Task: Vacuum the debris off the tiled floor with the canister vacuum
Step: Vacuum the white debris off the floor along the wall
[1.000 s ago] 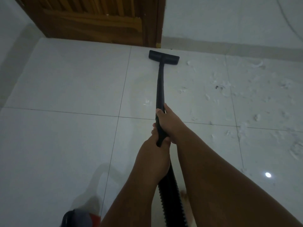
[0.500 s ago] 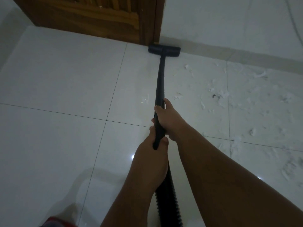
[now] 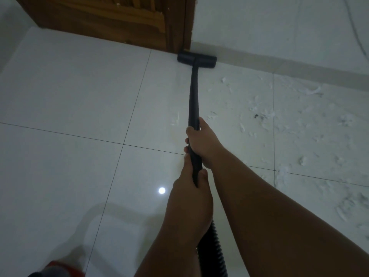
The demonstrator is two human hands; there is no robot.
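Observation:
A black vacuum wand (image 3: 193,96) runs away from me to a flat black floor nozzle (image 3: 196,60), which sits on the white tiled floor (image 3: 69,96) against the skirting beside the door frame. My right hand (image 3: 203,144) grips the wand higher up; my left hand (image 3: 189,188) grips its lower end, just above the ribbed black hose (image 3: 213,250). White paper-like debris (image 3: 265,116) is scattered over the tiles right of the wand. The red and grey canister (image 3: 54,270) shows at the bottom left edge.
A brown wooden door (image 3: 111,19) stands at the back, left of the nozzle. A white wall (image 3: 279,27) with a grey skirting strip (image 3: 299,68) runs along the back right. A ceiling light reflects on the tile (image 3: 161,190).
The nozzle has been pushed forward across the tile until it reaches the skirting by the door frame. Both hands keep their grip on the wand.

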